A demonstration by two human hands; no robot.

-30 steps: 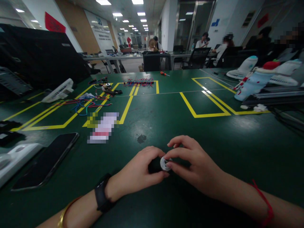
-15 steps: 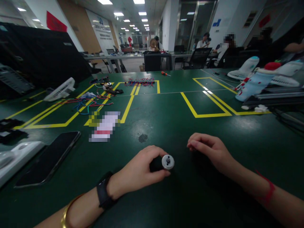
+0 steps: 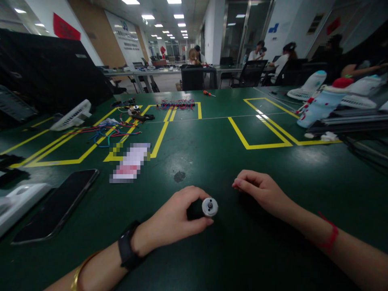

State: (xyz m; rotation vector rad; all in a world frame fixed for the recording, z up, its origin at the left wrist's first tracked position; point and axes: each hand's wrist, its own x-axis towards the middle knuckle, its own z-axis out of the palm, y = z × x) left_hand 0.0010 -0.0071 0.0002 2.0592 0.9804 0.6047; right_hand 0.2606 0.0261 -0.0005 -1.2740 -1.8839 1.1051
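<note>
Clock centred on the held part, 12 = away from wearer. Vs 1 s ago: right hand (image 3: 262, 188) is off the part, now well apart at approx 2–3 o'clock; back then its fingers covered the part's top. Vs 0.5 s ago: approx same pose, view just shifted a bit. Left hand (image 3: 178, 214) stays put, thumb & index gripping the round silver-grey metal-looking part (image 3: 210, 207) by its sides, top face up w/ dark centre & 2 dark holes, over the dark-green tabletop (image 3: 212, 165). Right fingers curled closed; can't tell if smth tiny is inside.

Around: black flat phone (image 3: 57, 206) at 9, white plastic power strip (image 3: 26, 198) just past it; both crowd that side. Pixelated white-&-red flat item (image 3: 130, 163) at 10, loose red/blue/green wires (image 3: 115, 131) further out. Dark irregular stain (image 3: 179, 176) nr 11. Red-&-blue wire bundle (image 3: 177, 105) at 11, far side; orange-handled screwdriver (image 3: 208, 93) at 12, far side. Light-blue rounded bottle w/ red top (image 3: 317, 105) btwn 1 & 2. Left fingers block part of the part's side.
</note>
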